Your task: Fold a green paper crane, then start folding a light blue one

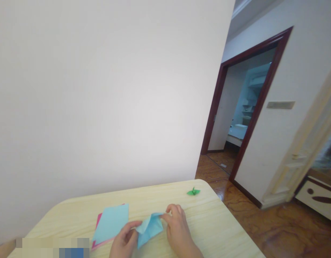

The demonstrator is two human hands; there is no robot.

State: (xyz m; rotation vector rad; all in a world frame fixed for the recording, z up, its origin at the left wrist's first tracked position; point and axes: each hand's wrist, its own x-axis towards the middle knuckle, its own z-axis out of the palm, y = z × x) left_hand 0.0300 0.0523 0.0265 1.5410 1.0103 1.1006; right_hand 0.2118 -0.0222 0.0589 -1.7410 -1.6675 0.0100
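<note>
A light blue sheet of paper [151,229], partly folded and creased, is held just over the table between my two hands. My left hand [125,238] pinches its left corner between thumb and fingers. At the upper right corner, my right hand [177,225] grips the paper with thumb and index finger, its other fingers curled. The sheet's middle bulges up in a loose fold. Left of my hands lies a stack of flat paper [111,222], light blue on top with pink edges showing beneath. A small green folded paper crane [193,192] sits near the far right corner.
The pale wood-grain table [82,208] has rounded corners and stands against a white wall [114,96]. Beyond its right side are a brown wooden floor [251,211] and a doorway with a dark red frame [258,125]. Blurred blocks cover the lower left.
</note>
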